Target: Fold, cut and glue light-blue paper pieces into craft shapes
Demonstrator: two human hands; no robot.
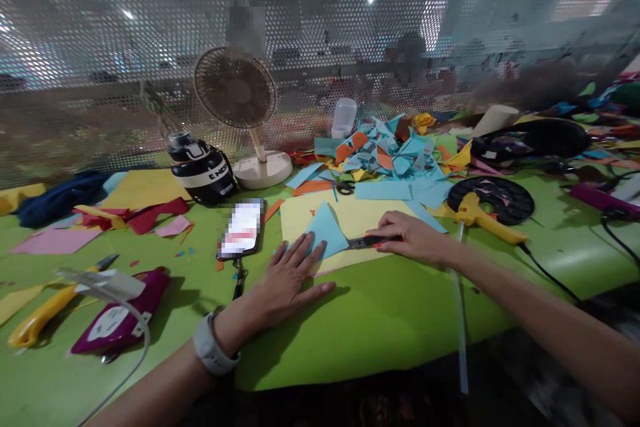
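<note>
A pointed piece of blue paper [329,232] lies on a larger pale yellow sheet [300,208]. My left hand [283,280] rests flat, its spread fingertips touching the blue paper's left side. In my right hand [413,235] is a dark utility knife [367,241], gripped between thumb and fingers. Its blade end lies low against the blue paper's right corner; whether it is cutting into the paper I cannot tell. Just beyond the yellow sheet are a blue strip [383,191] and a small pair of black-handled scissors [346,187].
On the green table [350,333], a phone [243,230] lies left of the sheet, before a fan [263,170]. A yellow glue gun [487,221] with its cord sits right, by a black round tray [515,199]. Folded paper pieces [395,147] are heaped behind. A purple device [125,310] lies left.
</note>
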